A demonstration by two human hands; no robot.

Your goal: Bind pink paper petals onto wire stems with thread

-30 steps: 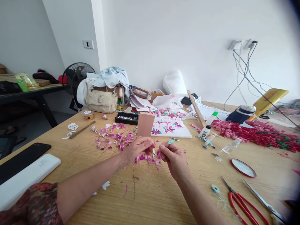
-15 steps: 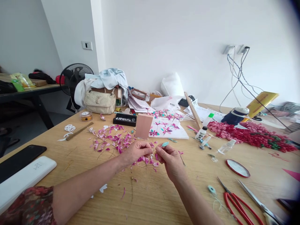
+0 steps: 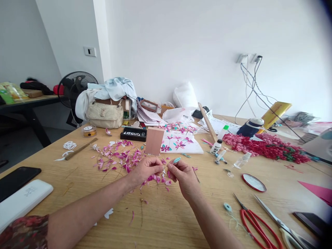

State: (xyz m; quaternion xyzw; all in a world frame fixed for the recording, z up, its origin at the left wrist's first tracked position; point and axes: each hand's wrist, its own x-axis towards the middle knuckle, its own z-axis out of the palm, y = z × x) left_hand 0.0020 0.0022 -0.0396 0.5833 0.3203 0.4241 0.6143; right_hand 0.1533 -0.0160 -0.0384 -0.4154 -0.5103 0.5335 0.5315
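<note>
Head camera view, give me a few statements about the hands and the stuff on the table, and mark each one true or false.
1. The right hand pinches a small teal leaf piece. True.
2. The left hand holds the red-handled scissors. False: they lie untouched on the table, to the right of the right forearm.
3. Loose pink petals are scattered on the table beyond the left hand. True.
4. The wooden block lies flat. False: it stands upright behind the hands.
5. The left hand's fingers are spread flat on the table. False: they are pinched together at a pink petal sprig between the hands.
</note>
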